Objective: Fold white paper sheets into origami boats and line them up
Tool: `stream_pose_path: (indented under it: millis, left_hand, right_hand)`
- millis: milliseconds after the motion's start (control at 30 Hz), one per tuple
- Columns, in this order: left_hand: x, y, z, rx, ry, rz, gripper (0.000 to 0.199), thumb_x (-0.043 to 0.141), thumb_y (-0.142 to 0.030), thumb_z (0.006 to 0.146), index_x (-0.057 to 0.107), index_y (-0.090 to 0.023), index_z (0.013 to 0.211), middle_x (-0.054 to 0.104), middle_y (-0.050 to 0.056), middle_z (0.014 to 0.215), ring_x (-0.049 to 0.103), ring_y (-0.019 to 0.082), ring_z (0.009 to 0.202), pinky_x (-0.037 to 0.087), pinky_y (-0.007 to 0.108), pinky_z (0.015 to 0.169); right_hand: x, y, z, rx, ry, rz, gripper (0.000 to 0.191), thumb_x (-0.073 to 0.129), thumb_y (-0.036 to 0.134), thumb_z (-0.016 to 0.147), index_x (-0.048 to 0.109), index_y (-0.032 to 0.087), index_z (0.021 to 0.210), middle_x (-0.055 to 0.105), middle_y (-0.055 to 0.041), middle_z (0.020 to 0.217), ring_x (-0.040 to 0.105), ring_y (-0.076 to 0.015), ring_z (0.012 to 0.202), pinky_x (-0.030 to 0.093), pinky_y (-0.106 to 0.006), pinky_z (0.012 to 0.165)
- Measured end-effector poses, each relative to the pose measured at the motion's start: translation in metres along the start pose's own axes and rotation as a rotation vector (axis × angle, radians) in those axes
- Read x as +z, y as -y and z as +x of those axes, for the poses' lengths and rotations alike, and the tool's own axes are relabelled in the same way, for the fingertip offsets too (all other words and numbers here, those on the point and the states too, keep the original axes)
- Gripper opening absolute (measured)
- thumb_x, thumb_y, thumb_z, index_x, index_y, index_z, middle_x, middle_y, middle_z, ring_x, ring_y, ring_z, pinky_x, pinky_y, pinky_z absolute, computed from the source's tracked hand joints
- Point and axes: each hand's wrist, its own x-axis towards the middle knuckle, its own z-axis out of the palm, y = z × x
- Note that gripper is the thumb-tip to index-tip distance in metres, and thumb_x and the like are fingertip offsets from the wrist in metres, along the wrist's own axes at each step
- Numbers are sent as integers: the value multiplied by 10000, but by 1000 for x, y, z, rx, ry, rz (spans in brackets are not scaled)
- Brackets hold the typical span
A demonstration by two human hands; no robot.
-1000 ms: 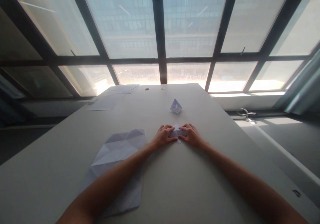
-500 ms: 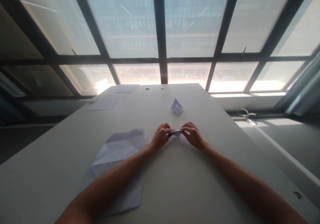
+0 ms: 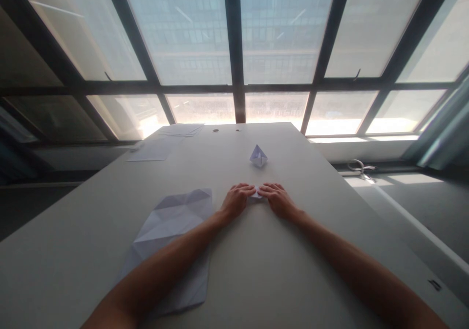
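A small folded white paper (image 3: 256,193) lies on the white table (image 3: 242,275), mostly covered by fingers. My left hand (image 3: 238,199) rests over its left side with the fingers stretched out and flat. From the right, my right hand (image 3: 277,198) lies on the other side, its fingers also extended. Only the middle of the paper shows between the fingertips. Just beyond the hands a folded paper boat (image 3: 258,157) stands upright with a pointed peak.
A large creased paper sheet (image 3: 176,221) lies at the left, partly under my left forearm. Flat white sheets (image 3: 152,149) are at the far left of the table. Windows rise behind the far edge. A white cable (image 3: 362,168) hangs beyond the right edge.
Both hands have gone from pinching the raised paper at its ends to lying flat over it. The paper is now lower, against the table.
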Motion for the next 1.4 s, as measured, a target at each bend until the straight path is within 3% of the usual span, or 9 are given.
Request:
stream_pose_path:
  millis: [133, 300, 400, 567, 767, 1133, 1400]
  left_hand:
    - [9, 6, 0, -8, 75, -15, 569, 463, -56, 825, 564, -240, 1353, 558, 28, 1394, 470, 195, 1320, 343, 386, 1126]
    - [12, 3, -4, -1, 213, 56, 702, 515, -369, 883, 291, -193, 1525, 279, 69, 1575, 226, 244, 1462, 162, 437, 1194]
    - [11, 0, -5, 9, 249, 70, 714, 403, -529, 944, 202, -208, 1550, 203, 69, 1599, 136, 243, 1484, 106, 448, 1194]
    - [13, 1, -4, 2, 288, 104, 711, 281, -570, 979, 131, -189, 1560, 145, 93, 1611, 84, 238, 1491, 76, 455, 1189]
    - [15, 3, -5, -16, 341, 179, 750, 203, -611, 976, 136, -140, 1557, 102, 111, 1614, 63, 253, 1493, 58, 461, 1189]
    - [19, 3, -8, -98, 295, 208, 811, 196, -645, 956, 160, -89, 1545, 141, 156, 1604, 91, 271, 1489, 66, 481, 1183]
    - [25, 5, -7, -167, 278, 232, 878, 219, -666, 940, 196, -6, 1517, 133, 227, 1587, 67, 306, 1487, 75, 487, 1182]
  right_hand:
    - [5, -3, -2, 88, 110, -52, 591, 396, 50, 852, 507, 229, 1403, 494, -55, 1454, 351, -202, 1396, 187, -438, 1159]
    - [5, 5, -4, 150, 143, -90, 615, 415, 178, 883, 348, 112, 1491, 335, -136, 1541, 240, -243, 1450, 73, -519, 1178]
    - [6, 13, -4, 119, 128, -79, 614, 378, 199, 911, 299, 78, 1507, 272, -146, 1565, 175, -230, 1470, 56, -497, 1188]
    - [11, 23, -2, 60, 204, -18, 614, 281, 347, 992, 212, 64, 1533, 193, -132, 1588, 153, -215, 1475, 95, -437, 1197]
    - [14, 23, -4, 196, 256, -85, 731, 169, 527, 996, 221, 20, 1521, 176, -171, 1585, 100, -265, 1481, 66, -496, 1186]
    - [19, 20, -4, 568, 212, -154, 745, 276, 470, 972, 206, -48, 1502, 126, -243, 1582, 67, -310, 1479, -3, -511, 1171]
    - [23, 18, -6, 604, 112, -138, 777, 346, 456, 949, 208, -89, 1486, 166, -270, 1567, 89, -334, 1473, 56, -511, 1175]
